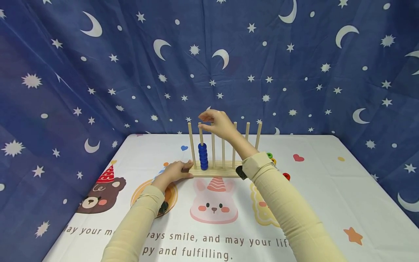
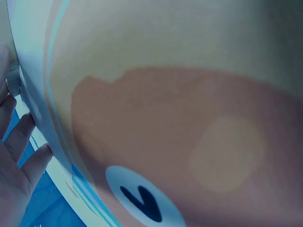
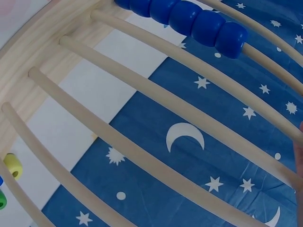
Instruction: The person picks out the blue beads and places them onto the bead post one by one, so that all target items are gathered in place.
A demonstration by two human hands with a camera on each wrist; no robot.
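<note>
A wooden peg rack [image 1: 216, 173] with several upright pegs stands on the table. Blue beads [image 1: 203, 157] are stacked on its second peg from the left; in the right wrist view the same blue beads [image 3: 182, 18] run in a row along the peg. My left hand [image 1: 175, 171] holds the rack's left end, thumb at the front edge; its other fingers [image 2: 35, 163] spread beside it in the left wrist view. At the top of the blue-beaded peg is my right hand [image 1: 217, 123], thumb and fingers apart around the tip, no bead visible between them.
Loose beads lie right of the rack, partly behind the right forearm: a green bead [image 1: 269, 155], an orange one and a red bead [image 1: 286, 177]. A yellow bead [image 3: 13, 165] shows in the right wrist view. A blue starry curtain [image 1: 209, 72] hangs behind the printed tablecloth [image 1: 314, 203].
</note>
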